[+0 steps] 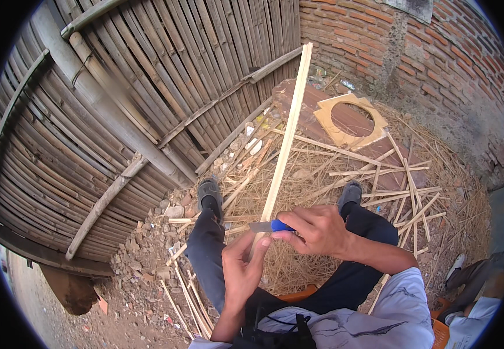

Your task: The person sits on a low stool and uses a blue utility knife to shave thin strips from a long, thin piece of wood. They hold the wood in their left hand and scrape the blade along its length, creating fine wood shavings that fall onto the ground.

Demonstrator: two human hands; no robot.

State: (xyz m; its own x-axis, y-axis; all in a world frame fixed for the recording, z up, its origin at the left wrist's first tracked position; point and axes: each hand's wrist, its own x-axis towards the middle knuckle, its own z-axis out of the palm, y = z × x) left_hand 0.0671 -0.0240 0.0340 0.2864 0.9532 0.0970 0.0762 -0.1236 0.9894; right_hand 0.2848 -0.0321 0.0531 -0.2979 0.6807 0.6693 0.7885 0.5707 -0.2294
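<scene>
From where I stand, a bamboo fence (147, 87) leans in on the left. Next comes the seated person's left hand (241, 270), its thumb and fingers pinched around the near end of a long pale strip (288, 134), which stretches away between the person's feet. Across that near end lies the blade of a blue-handled knife (274, 225), its handle gripped in the closed right hand (317, 230). Farther right, a tan board with a round hole (329, 123) lies beyond scattered loose strips (380, 170), near a brick wall (455, 64)
</scene>
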